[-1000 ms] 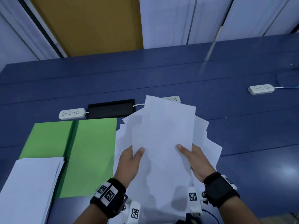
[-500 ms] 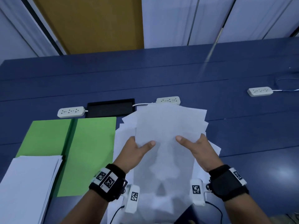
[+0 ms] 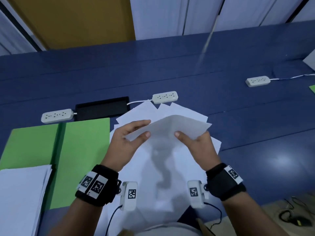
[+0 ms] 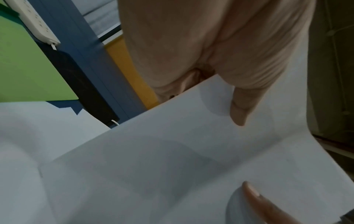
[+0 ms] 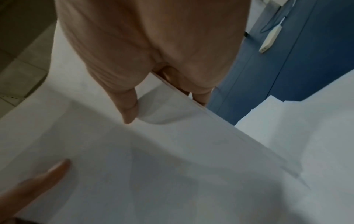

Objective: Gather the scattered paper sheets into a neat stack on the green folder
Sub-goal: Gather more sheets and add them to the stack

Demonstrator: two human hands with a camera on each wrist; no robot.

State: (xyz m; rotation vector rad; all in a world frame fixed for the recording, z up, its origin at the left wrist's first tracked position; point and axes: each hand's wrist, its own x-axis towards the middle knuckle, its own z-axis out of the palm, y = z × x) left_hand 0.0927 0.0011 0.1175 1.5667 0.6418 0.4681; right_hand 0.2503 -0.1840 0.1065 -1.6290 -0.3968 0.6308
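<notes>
I see the blue table [image 3: 170, 70] carrying the open green folder [image 3: 81, 150], a neat paper stack [image 3: 20, 198] on its near left corner. Just right lie the scattered sheets [image 3: 170, 167]; above them my left hand [image 3: 126, 143] and right hand [image 3: 199, 147] each pinch a lifted bundle [image 3: 175, 126], thumbs on top

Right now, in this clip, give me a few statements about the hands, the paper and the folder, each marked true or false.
1. Both hands hold the same bundle of sheets. True: left hand and right hand pinch it, thumbs on top.
2. The green folder is closed. False: it lies open.
3. A stack of paper lies on the folder's near left part. True.
4. The loose sheets lie on the folder. False: they lie on the blue table, right of it.
</notes>
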